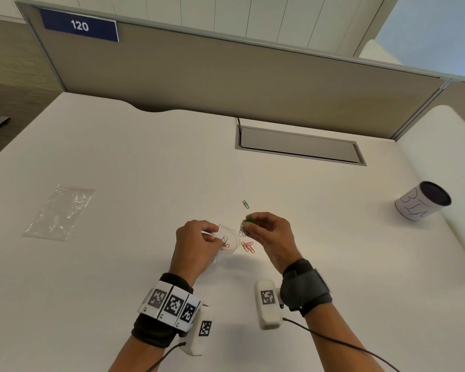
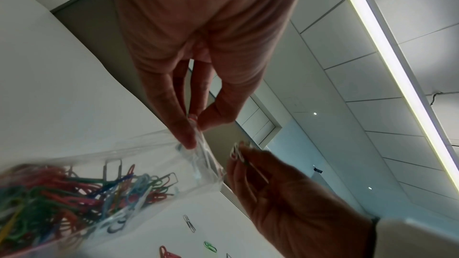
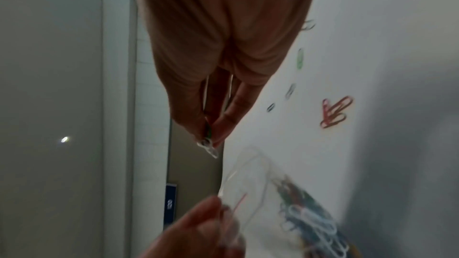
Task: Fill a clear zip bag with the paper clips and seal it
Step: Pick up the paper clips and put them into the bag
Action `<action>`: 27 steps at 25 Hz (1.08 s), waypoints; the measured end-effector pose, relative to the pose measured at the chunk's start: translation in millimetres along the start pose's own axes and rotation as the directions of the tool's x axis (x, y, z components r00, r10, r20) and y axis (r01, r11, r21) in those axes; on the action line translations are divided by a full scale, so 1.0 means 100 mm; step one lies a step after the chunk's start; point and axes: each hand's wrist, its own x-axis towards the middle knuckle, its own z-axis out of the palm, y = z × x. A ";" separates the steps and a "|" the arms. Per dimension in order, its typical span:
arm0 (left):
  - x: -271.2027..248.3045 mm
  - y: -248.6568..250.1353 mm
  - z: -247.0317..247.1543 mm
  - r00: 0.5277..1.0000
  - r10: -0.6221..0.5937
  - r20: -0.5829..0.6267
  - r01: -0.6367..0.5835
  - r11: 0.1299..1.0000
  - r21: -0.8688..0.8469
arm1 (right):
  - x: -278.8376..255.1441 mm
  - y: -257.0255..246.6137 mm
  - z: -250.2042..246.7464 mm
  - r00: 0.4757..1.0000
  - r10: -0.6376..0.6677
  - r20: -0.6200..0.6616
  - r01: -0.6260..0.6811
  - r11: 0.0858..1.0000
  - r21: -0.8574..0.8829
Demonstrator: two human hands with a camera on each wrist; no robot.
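The left hand (image 1: 196, 244) is pinching the rim of the clear zip bag (image 1: 230, 238) between thumb and fingertips, holding its mouth open just above the desk (image 1: 134, 162) at centre, and the right hand (image 1: 269, 236) is pinching a white and a green paper clip (image 1: 243, 229) at the bag's three o'clock, right at the opening. The bag is already bulging with coloured clips (image 2: 74, 193) in the left wrist view. A red bunch (image 1: 248, 247) is lying at the bag's four o'clock, one green clip (image 1: 245, 204) at one o'clock. These clips look light, stiff and slick, likely to slide from a loose pinch, so a fingertip grip across the wire loops seems best. The film looks thin and floppy; gripping the firmer zip strip looks safest. A spare bag (image 1: 59, 212) is lying at nine o'clock, a cup (image 1: 423, 201) at three.
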 end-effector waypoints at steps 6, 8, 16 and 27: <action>-0.01 0.00 0.01 1.000 0.019 -0.018 -0.019 1.000 -0.002 | 0.00 -0.09 0.34 0.970 -0.035 0.241 0.194 0.709 -0.678; 0.00 -0.01 0.01 0.999 0.019 -0.027 -0.019 1.000 -0.012 | -0.01 -0.10 0.36 0.963 -0.013 0.271 0.215 0.645 -0.734; 0.02 -0.02 -0.02 0.997 0.048 -0.066 -0.050 0.998 -0.028 | -0.01 0.18 -0.10 0.971 -0.214 0.105 0.192 0.441 -0.877; 0.05 0.00 0.01 0.997 0.055 -0.058 -0.057 0.998 -0.020 | -0.06 0.63 -0.60 0.946 0.204 0.253 0.285 -0.149 -0.947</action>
